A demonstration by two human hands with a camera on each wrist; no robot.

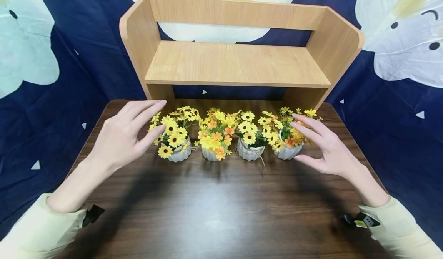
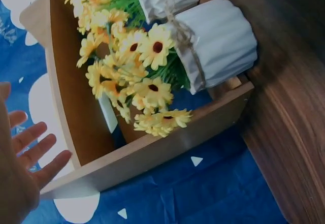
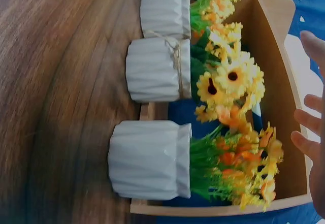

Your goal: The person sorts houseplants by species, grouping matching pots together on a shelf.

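Note:
Several white ribbed pots of artificial flowers stand in a row on the dark wooden table. The leftmost pot [image 1: 180,153] holds yellow daisies, and my left hand [image 1: 126,134] hovers just left of it with fingers extended. Next to it is a pot [image 1: 210,155] of yellow and orange blooms. A third pot [image 1: 250,152], tied with twine, carries yellow daisies. The rightmost pot [image 1: 288,152] has orange and yellow flowers. Beside it my right hand [image 1: 323,147] is held in the air, its fingers spread and thumb apart. Both hands hold nothing.
Behind the pots rises a light wooden shelf [image 1: 235,63] with a middle board and two side panels. The brown tabletop [image 1: 214,205] stretches in front of the row. A dark blue cloth [image 1: 79,55] with white cloud figures hangs around the table.

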